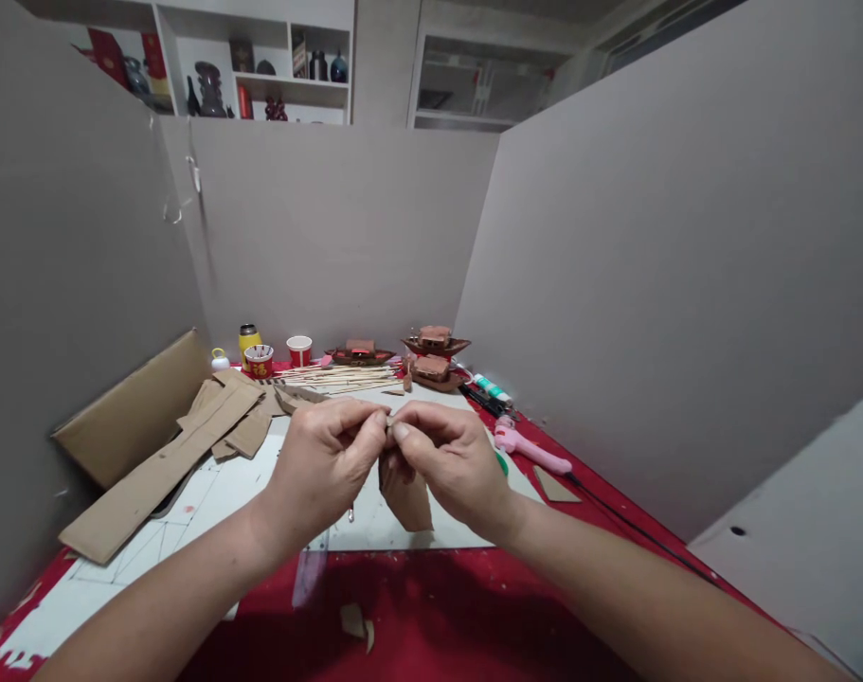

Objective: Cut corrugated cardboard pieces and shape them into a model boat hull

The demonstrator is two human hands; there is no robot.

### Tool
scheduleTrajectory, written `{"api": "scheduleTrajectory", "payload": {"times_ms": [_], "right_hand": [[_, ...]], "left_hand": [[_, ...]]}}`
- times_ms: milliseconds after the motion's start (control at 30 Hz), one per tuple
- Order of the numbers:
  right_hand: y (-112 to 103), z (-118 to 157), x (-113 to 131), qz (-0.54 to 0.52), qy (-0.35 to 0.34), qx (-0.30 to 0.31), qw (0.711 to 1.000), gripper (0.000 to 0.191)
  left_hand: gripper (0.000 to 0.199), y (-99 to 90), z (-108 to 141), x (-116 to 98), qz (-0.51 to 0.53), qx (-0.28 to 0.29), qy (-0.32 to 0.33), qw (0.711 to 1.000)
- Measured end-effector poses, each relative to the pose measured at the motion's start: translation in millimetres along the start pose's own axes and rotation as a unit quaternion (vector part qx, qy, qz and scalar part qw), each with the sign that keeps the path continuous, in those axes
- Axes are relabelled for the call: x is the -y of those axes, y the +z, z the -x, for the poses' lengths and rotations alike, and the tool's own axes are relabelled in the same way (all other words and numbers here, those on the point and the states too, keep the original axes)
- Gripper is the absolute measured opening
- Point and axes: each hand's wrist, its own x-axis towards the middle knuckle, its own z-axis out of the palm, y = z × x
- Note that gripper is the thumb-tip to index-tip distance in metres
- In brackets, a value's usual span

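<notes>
Along the near part of the red cloth (395, 616), two small scraps (351, 620) are lying close together, and a clear purplish ruler (309, 573) is reaching out from the edge of the white sheet (360, 535). Above the sheet, the left hand (328, 459) and the right hand (466, 464) are meeting, thumbs and fingers closing from both sides on a tiny brown piece (390, 423). A larger cardboard piece (406, 494) is hanging just beneath them, tilted; whether fingers are gripping it too, I cannot tell. On the left, a long cardboard strip (161, 474) is lying slantwise over other cut pieces (250, 434), while a broad cardboard panel (139, 407) is leaning behind them. To the right, a triangular offcut (555, 485) is resting on the cloth near a pink tool (530, 448) that is trailing a black cord (637, 530). Beyond the hands, thin sticks (346, 377) are lying in a loose bundle, and three brown model boats (360, 354) are standing behind and beside them. A yellow bottle (249, 337) and two red-and-white cups (299, 351) are standing farther left. Past the grey partition (332, 218), white shelves (260, 43) are holding vases (209, 90) and other ornaments.
</notes>
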Motion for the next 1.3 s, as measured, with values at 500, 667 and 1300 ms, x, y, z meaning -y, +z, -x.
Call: {"api": "scheduleTrajectory", "payload": {"times_ms": [500,667,1300], "right_hand": [[-2,4,-14,-0.047,-0.007,-0.013,0.999,0.020],[-3,5,-12,-0.074,0.056,0.012,0.996,0.038],[1,6,-23,-0.081,-0.008,-0.010,0.997,0.028]], "left_hand": [[0.025,-5.8,-6,8,-0.047,0.013,0.048,0.998],[0.020,-0.3,-1,12,-0.135,0.008,0.154,0.979],[0.024,0.0,-4,10,-0.028,0.021,0.051,0.998]]}}
